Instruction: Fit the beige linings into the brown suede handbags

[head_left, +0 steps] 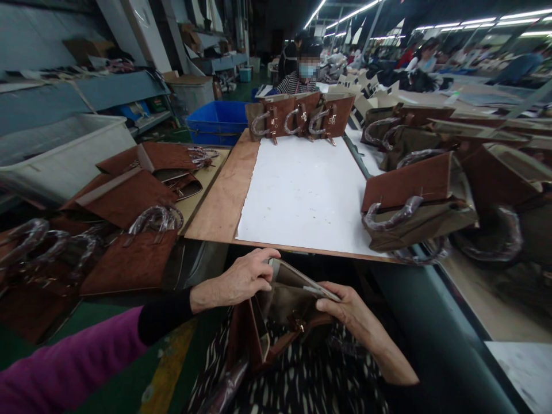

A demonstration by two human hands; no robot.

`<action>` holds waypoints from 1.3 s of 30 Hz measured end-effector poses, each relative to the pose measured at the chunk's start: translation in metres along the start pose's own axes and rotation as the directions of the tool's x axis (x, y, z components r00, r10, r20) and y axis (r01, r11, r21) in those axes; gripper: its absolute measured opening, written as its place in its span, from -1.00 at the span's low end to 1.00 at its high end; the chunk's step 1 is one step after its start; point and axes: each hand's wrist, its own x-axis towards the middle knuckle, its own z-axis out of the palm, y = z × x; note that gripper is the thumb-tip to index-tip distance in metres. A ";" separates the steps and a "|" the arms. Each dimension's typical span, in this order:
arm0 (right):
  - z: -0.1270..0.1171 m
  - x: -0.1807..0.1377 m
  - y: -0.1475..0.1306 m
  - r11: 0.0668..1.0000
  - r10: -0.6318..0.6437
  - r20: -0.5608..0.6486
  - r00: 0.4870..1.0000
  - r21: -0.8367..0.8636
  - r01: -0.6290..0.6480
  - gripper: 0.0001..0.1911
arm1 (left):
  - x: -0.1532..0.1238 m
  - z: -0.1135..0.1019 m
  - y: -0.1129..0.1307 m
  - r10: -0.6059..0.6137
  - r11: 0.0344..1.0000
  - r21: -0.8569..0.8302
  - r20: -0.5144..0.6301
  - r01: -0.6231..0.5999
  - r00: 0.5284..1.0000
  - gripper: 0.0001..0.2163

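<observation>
A brown handbag (284, 302) with its mouth open rests on my lap, its pale-edged rim towards the table and a gold-coloured clasp near me. My left hand (245, 280) is closed at the rim's left corner, fingers curled over the edge; their tips are partly hidden. With thumb above and fingers below, my right hand (351, 310) pinches the right end of the same rim. A plastic-wrapped handle (228, 388) hangs from the bag at lower left. The bag's underside is hidden against the patterned clothing.
Ahead stands a wooden table (215, 215) covered by a white sheet (306, 195), with three upright handbags (338, 118) at its far end. More handbags are piled left (133, 261) and right (407, 187). Behind are a blue bin (218, 121) and a masked co-worker (302, 83).
</observation>
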 end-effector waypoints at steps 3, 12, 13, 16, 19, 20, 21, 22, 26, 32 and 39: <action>0.000 -0.001 0.004 0.998 0.013 -0.038 0.999 -0.054 -0.015 -0.58 | 0.004 0.009 -0.004 -0.071 0.995 -0.075 -0.105 0.063 0.992 -0.89; 0.002 -0.008 0.009 0.866 -0.235 -0.263 0.936 -0.494 0.078 -0.72 | 0.022 0.002 -0.018 0.029 0.999 -0.027 -0.043 -0.030 0.999 -0.88; 0.004 -0.009 0.011 0.842 -0.250 -0.283 0.926 -0.536 0.063 -0.73 | 0.023 0.000 -0.019 0.048 0.998 -0.030 -0.027 -0.049 0.998 -0.87; 0.011 -0.011 0.018 0.779 -0.288 -0.345 0.893 -0.627 0.009 -0.75 | 0.027 0.000 -0.020 0.066 0.996 -0.056 -0.023 -0.067 0.998 -0.88; 0.019 -0.014 0.031 0.705 -0.356 -0.379 0.854 -0.709 -0.020 -0.74 | 0.030 0.005 -0.022 0.031 0.997 -0.066 -0.036 -0.033 0.999 -0.89; 0.021 -0.015 0.035 0.675 -0.384 -0.376 0.843 -0.738 -0.022 -0.71 | 0.030 0.008 -0.023 0.011 0.998 -0.061 -0.046 -0.014 0.999 -0.89; 0.022 -0.016 0.039 0.643 -0.409 -0.369 0.834 -0.766 -0.024 -0.68 | 0.031 0.010 -0.025 -0.007 0.998 -0.055 -0.058 0.004 0.998 -0.89; 0.024 -0.017 0.042 0.613 -0.429 -0.364 0.827 -0.790 -0.030 -0.65 | 0.031 0.012 -0.026 -0.023 0.999 -0.049 -0.075 0.019 0.997 -0.89; 0.029 -0.023 0.050 0.541 -0.474 -0.370 0.799 -0.838 -0.067 -0.60 | 0.033 0.019 -0.028 -0.051 0.998 -0.031 -0.126 0.048 0.991 -0.90; 0.035 -0.022 0.058 0.522 -0.519 -0.415 0.747 -0.846 -0.107 -0.77 | 0.038 0.020 -0.024 -0.059 0.998 -0.016 -0.154 0.057 0.986 -0.90; 0.025 -0.012 0.055 0.687 -0.489 -0.466 0.738 -0.726 -0.004 -0.80 | 0.039 0.022 -0.024 -0.084 0.996 -0.019 -0.168 0.082 0.982 -0.89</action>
